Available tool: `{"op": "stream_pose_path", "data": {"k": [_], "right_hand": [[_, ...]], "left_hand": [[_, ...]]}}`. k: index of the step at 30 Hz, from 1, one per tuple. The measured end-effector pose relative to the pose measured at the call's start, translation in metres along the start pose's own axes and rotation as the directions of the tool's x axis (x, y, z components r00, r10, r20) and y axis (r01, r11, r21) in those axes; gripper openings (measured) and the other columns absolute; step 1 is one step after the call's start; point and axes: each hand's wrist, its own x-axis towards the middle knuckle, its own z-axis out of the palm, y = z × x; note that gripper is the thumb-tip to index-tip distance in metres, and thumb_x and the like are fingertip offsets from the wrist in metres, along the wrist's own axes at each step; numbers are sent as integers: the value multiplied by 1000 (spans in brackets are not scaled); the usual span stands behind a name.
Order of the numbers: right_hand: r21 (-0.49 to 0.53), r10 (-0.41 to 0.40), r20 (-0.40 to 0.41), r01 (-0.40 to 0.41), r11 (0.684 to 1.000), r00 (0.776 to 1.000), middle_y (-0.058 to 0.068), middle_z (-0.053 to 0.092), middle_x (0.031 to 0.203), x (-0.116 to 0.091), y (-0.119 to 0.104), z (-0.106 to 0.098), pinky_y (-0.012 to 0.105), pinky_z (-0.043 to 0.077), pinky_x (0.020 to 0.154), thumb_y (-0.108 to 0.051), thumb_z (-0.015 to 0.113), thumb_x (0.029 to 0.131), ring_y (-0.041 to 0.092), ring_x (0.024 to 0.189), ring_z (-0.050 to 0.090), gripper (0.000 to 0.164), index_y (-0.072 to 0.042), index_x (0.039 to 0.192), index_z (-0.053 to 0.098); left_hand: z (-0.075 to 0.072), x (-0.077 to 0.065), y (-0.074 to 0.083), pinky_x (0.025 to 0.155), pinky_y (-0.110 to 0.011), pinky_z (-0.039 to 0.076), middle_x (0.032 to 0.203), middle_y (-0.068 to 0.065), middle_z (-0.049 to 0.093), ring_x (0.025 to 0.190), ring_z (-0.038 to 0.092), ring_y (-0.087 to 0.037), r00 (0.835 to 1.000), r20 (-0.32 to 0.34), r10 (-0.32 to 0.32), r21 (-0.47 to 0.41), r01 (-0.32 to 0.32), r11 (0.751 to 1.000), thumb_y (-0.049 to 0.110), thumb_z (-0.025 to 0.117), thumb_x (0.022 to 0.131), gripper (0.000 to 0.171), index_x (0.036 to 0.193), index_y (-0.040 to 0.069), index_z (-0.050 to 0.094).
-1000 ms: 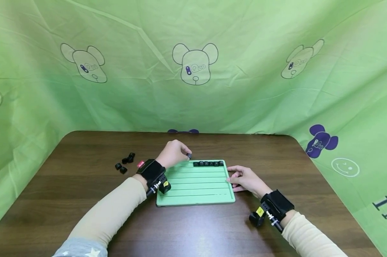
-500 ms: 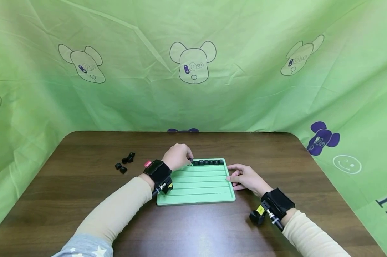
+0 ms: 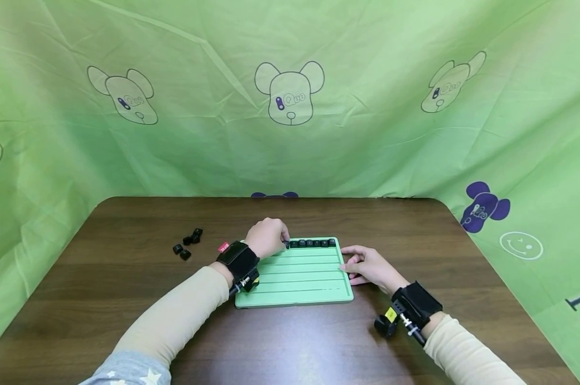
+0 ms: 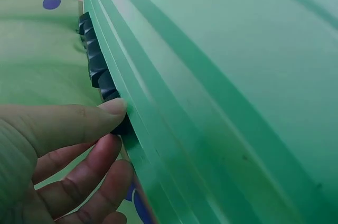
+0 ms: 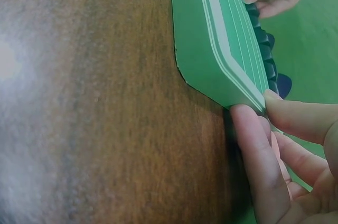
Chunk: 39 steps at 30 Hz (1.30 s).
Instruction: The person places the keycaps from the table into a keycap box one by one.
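At the far edge of the ribbed green tray (image 3: 294,278), my left hand (image 3: 267,238) pinches a small black keycap (image 4: 122,126) between thumb and fingers. It sits at the left end of a row of several black keycaps (image 3: 312,243) in the tray's top groove. In the left wrist view, the thumb (image 4: 113,106) covers part of the held keycap. My right hand (image 3: 369,269) holds the tray's right edge, its thumb (image 5: 296,115) on the rim and its other fingers (image 5: 253,139) against the side.
Several loose black keycaps (image 3: 185,254) lie on the brown wooden table (image 3: 140,289), left of the tray. Behind the table hangs a green cloth (image 3: 203,149) printed with bear heads. Both wrists wear black straps (image 3: 417,306) with small cameras.
My left hand has brought its keycap from just beyond the tray's far edge down to the left end of the row. The right hand stays at the tray's edge.
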Motion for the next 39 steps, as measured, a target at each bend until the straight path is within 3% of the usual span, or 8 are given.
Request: {"op": "stream_pose_path", "data": {"k": [16,26,32,39], "right_hand": [[-16,-23,12,23,1000,1000,10,59,90,0,0,-1,31,59,63,-1,71,95,16,71,62,54,8,143,49],[-26,-20,10,20,999,1000,10,59,90,-1,-1,0,31,59,63,-1,71,95,16,71,62,54,9,143,49],[-24,-2,-1,2,1000,1000,10,59,91,-2,-2,0,31,59,63,-1,71,95,17,71,62,53,7,144,50],[-35,3,-11,-3,999,1000,11,59,92,-4,-1,2,32,59,63,-2,71,95,18,72,62,52,6,143,51]], "left_hand": [[-4,2,9,69,-38,55,90,0,73,77,65,-17,1000,16,-20,56,19,998,3,80,85,10,92,10,79],[-3,1,8,70,-37,54,91,-1,72,78,63,-16,999,38,-26,42,24,999,2,80,84,13,95,9,78],[-7,0,6,75,-39,54,94,0,72,84,64,-16,995,82,-49,20,48,999,12,80,89,13,101,10,78],[-11,1,1,75,-34,52,96,5,72,82,63,-11,994,105,43,2,-44,999,25,71,99,14,106,15,79]]}}
